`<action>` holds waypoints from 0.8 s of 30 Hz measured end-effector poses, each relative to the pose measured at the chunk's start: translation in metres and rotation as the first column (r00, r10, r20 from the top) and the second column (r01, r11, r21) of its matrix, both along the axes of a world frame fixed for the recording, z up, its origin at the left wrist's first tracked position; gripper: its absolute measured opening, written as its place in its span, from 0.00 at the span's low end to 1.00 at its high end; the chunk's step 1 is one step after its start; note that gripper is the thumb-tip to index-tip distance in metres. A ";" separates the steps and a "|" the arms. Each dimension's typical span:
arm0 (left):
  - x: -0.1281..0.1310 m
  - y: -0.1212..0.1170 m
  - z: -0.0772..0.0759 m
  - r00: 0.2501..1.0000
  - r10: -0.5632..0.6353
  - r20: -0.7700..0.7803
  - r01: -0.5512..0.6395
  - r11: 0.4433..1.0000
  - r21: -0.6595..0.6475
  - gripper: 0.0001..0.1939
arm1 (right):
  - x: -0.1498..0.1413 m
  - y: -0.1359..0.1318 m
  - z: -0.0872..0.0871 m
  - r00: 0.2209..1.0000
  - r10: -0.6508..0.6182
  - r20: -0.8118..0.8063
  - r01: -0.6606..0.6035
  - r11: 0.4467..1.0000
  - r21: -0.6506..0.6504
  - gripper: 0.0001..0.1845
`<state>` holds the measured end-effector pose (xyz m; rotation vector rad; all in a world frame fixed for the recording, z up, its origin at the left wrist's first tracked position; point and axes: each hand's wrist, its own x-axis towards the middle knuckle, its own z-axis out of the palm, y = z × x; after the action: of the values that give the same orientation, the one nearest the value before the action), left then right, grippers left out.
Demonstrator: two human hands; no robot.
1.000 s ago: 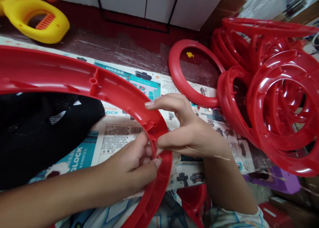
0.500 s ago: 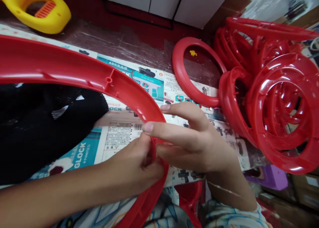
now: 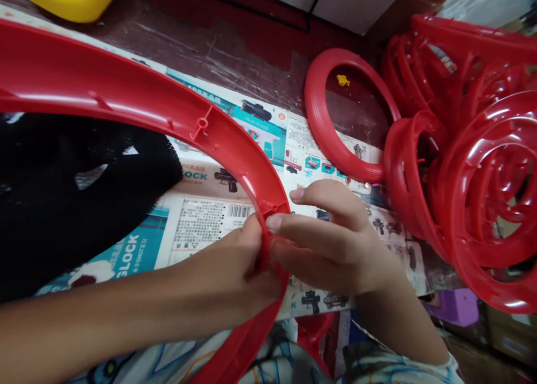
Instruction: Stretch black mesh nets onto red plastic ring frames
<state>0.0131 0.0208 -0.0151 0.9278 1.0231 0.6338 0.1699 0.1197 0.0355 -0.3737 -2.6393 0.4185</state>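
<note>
Left hand [image 3: 245, 275] beside right hand [image 3: 339, 249], right fingers [image 3: 308, 230] loosely curved.

A yellow part [image 3: 75, 3] lies upper left, a purple piece [image 3: 457, 307] lower right.

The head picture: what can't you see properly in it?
In the head view:
Anything between left hand and right hand: hidden by those hands.
Curved red frame: cut off by left and bottom edges.
Yellow part: cut by top edge.
Tiny yellow piece: too small.

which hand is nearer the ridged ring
Right. The right hand is just below the ridged ring in the picture; the left hand is farther, at the inner edge of the red frame.
</note>
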 end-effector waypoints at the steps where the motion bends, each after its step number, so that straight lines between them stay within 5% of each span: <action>1: -0.001 0.001 0.003 1.000 -0.004 -0.016 0.004 1.000 -0.027 0.16 | 0.001 0.000 -0.002 1.000 -0.018 0.005 0.019 0.999 -0.029 0.12; 6: -0.002 0.010 0.022 0.996 -0.063 -0.063 0.055 0.992 -0.114 0.14 | 0.006 0.007 -0.015 0.989 0.140 -0.044 -0.145 0.975 -0.170 0.01; 11: 0.002 0.007 0.024 0.997 -0.021 -0.071 0.014 0.995 -0.103 0.13 | 0.012 0.017 -0.019 0.964 0.250 -0.086 -0.264 0.918 -0.295 0.04; 24: 0.004 0.004 0.019 1.000 0.003 -0.015 -0.004 0.994 -0.112 0.14 | 0.008 0.014 -0.023 0.969 0.237 -0.069 -0.244 0.962 -0.123 0.05</action>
<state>0.0167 0.0247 0.0043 0.8338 1.0627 0.5674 0.1782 0.1340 0.0124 -0.0786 -2.6203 0.6723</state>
